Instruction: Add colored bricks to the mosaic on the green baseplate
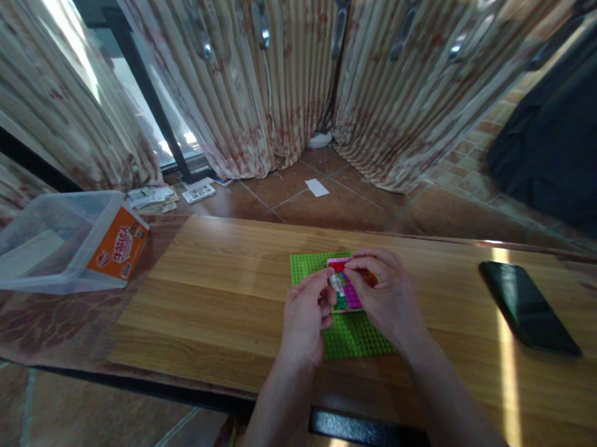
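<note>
A green studded building-brick baseplate (357, 337) lies on the wooden board. On it stands a low block of toy bricks (351, 294) in pink, red, white, magenta and green. My left hand (307, 313) is at the block's left side, fingers curled, its thumb and index fingertip close to the red bricks. From the right, my right hand (387, 292) reaches over the block with thumb and index finger pinched at the red part. Whatever sits between the fingertips of either hand is too small to make out. The right hand covers the block's right side.
A dark phone (528, 308) lies on the wooden board (212, 288) to the right. At the left stands a clear plastic bin (75, 262) with an orange label. Papers (151, 196) lie beyond it, and curtains (291, 84) hang behind. Dark fabric (559, 136) is at the far right.
</note>
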Motion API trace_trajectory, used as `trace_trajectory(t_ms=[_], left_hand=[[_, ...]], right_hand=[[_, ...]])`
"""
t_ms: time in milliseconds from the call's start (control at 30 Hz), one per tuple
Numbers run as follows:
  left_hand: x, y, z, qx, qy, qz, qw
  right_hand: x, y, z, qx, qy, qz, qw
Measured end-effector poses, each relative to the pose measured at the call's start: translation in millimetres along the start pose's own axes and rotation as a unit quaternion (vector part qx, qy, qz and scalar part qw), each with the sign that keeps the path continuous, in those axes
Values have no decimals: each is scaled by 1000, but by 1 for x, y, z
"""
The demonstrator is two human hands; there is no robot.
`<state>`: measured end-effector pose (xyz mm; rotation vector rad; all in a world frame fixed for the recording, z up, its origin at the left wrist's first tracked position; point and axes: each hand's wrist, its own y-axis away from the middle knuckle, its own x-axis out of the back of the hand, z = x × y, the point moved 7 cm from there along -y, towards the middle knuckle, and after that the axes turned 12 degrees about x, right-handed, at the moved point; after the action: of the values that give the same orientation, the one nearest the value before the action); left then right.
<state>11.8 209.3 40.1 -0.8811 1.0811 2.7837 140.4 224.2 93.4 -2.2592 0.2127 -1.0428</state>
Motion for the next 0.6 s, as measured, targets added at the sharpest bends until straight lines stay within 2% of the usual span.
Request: trace_trajectory(t_ms=[200, 433, 600], left_hand=[[0, 1, 0, 1, 3, -2, 1000], [0, 2, 1, -4, 6, -3, 1000], [-1, 1, 2, -8, -8, -4, 1000]], right_hand=[[-2, -1, -5, 5, 30, 1, 1000], [-8, 1, -18, 59, 75, -6, 995], [-11, 7, -19, 49, 120, -10, 992]])
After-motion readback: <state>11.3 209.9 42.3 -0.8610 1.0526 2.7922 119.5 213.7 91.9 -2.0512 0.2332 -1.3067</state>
